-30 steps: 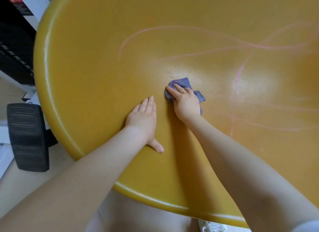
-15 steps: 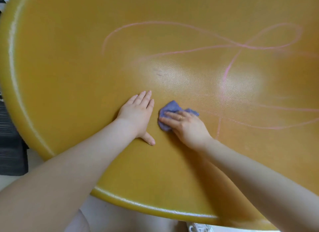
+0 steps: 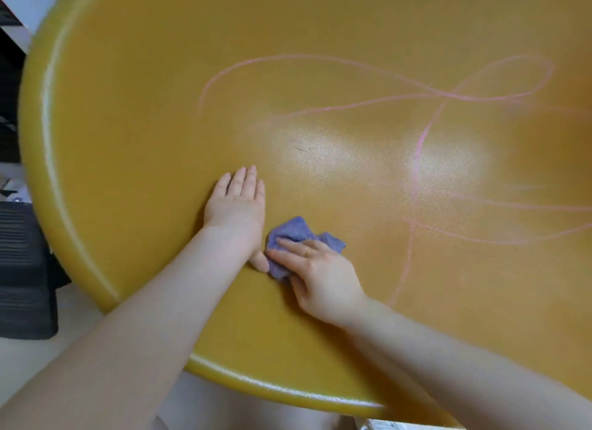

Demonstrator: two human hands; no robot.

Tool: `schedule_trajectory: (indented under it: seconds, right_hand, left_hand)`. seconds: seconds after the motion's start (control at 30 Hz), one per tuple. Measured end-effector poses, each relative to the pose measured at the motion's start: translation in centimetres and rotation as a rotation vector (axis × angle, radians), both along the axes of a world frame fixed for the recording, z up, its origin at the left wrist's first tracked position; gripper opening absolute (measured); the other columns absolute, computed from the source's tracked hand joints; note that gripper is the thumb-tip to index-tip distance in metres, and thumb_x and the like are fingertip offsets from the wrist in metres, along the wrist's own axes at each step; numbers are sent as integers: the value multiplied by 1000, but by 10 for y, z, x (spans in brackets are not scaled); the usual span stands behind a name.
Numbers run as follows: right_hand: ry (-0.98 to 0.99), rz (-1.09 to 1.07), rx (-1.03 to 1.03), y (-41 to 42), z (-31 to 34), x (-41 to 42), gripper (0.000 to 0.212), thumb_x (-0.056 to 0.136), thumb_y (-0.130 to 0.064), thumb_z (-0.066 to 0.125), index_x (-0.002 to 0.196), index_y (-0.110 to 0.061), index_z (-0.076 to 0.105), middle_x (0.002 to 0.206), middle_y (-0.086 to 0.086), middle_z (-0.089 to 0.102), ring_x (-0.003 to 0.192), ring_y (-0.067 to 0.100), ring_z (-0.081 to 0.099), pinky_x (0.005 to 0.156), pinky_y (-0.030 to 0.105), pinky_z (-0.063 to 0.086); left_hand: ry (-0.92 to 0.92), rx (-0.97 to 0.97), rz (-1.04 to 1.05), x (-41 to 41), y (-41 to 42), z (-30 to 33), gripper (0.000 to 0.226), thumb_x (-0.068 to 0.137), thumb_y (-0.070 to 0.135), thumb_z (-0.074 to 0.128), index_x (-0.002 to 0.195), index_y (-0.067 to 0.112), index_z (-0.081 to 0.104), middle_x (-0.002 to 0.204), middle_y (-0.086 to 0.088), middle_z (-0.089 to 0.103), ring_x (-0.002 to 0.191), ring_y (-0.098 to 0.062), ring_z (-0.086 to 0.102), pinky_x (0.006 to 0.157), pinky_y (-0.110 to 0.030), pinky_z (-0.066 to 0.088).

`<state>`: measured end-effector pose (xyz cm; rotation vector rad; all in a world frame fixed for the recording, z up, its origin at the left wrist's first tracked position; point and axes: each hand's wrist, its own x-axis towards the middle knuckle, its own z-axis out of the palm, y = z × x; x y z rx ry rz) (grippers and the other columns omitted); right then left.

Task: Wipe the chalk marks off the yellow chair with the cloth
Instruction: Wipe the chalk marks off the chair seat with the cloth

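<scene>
Wiping yellow chair [image 3: 134, 115], early stage
Right hand [image 3: 323, 280] presses cloth [image 3: 296, 234] beside flat left hand [image 3: 238, 202]; chalk marks [image 3: 416, 96] beyond cloth mostly remain

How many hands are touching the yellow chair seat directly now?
1: the left hand lies flat on the yellow chair seat. The right hand presses the purple cloth, beside the left thumb.
</scene>
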<state>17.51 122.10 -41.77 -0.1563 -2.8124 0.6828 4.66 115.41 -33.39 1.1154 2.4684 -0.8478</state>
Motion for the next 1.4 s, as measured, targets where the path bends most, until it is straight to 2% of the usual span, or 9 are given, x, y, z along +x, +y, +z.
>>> schedule_trajectory:
  seconds: [0.17,0.33,0.47,0.7,0.8,0.87,0.97,1.17,1.4]
  right_hand:
    - [32,134,-8,-3,0,-15,43,83,-21,36,118,-21,62,121,4,64,92,30,64,76,36,56]
    - [-75,-143,45,60,-11,-71,39,95,-18,40,132,-25,49,142,0,45,122,29,44,96,40,42]
    - [-237,-235,76,94,-3,-88,47,98,-12,36,140,-33,33,152,-8,25,132,21,27,97,37,37]
    - [-245,106,43,41,5,39,47,78,-14,46,122,-25,60,132,3,55,114,28,52,96,32,38]
    - [-272,222,23,27,21,102,45,69,-14,58,111,-28,67,118,-3,65,104,14,56,88,18,37]
    - [-333,253,0,26,27,118,41,73,-16,59,112,-28,66,118,-2,66,102,19,61,88,24,40]
    - [-371,131,36,40,15,103,35,89,-17,54,122,-29,59,131,-3,57,115,24,53,94,35,42]
    - [-332,-500,25,53,-8,51,39,94,-13,40,126,-30,53,137,-10,48,122,24,39,87,36,43]
    - [-255,-326,-240,-24,26,118,49,68,-9,43,109,-17,69,119,0,65,109,10,51,89,18,29]
  left_hand:
    - [-36,-41,73,-4,-18,12,135,61,65,71,146,7,-16,152,-11,-26,143,-24,-17,116,-36,-6]
    - [-47,8,59,0,-11,-2,134,61,71,66,146,5,-14,153,-12,-25,142,-24,-18,115,-36,-7]
    - [-106,65,-6,4,-11,-7,124,67,70,61,148,7,-8,154,-12,-21,143,-23,-16,116,-34,-6]
    - [-209,25,-172,31,1,-1,109,73,61,63,146,-1,12,153,-12,-24,141,-25,-22,116,-34,-5]
    - [-299,-21,-190,47,3,3,118,68,69,60,147,0,6,153,-12,-24,141,-25,-23,116,-34,-6]
    - [-380,-15,-182,59,0,-1,125,64,72,61,147,1,1,153,-10,-23,141,-23,-22,116,-34,-5]
    - [-452,0,-155,75,-10,-15,130,62,75,61,148,2,-4,154,-10,-20,143,-22,-17,116,-33,-3]
    - [-439,40,-164,82,-13,-28,133,60,75,61,147,1,-7,155,-12,-16,144,-23,-10,117,-34,0]
    - [-478,47,-177,82,-8,-30,135,58,75,64,147,4,-10,154,-11,-20,144,-24,-12,116,-35,1]
